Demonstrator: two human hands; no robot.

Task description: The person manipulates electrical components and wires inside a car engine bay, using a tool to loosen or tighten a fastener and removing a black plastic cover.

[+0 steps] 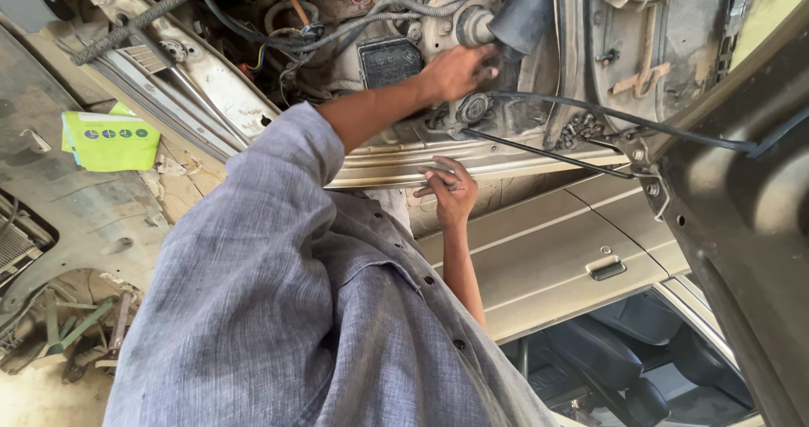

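Note:
I lean over a car's open engine bay in a grey-blue shirt. My left hand [459, 69] reaches deep into the bay, fingers pressed against a part just below a black rubber duct [522, 14] and above a round black cap [474, 107]; what the fingertips hold is hidden. My right hand [451, 193] is curled around the pale metal edge of the bay [522, 162], close to my chest.
A black box [388, 61] and tangled wires and hoses lie left of my left hand. A thin black rod [548, 153] and a black cable [632, 124] cross to the right. A yellow-green carton [109, 141] rests at left. A beige car door [607, 267] and dark seats [607, 351] are below.

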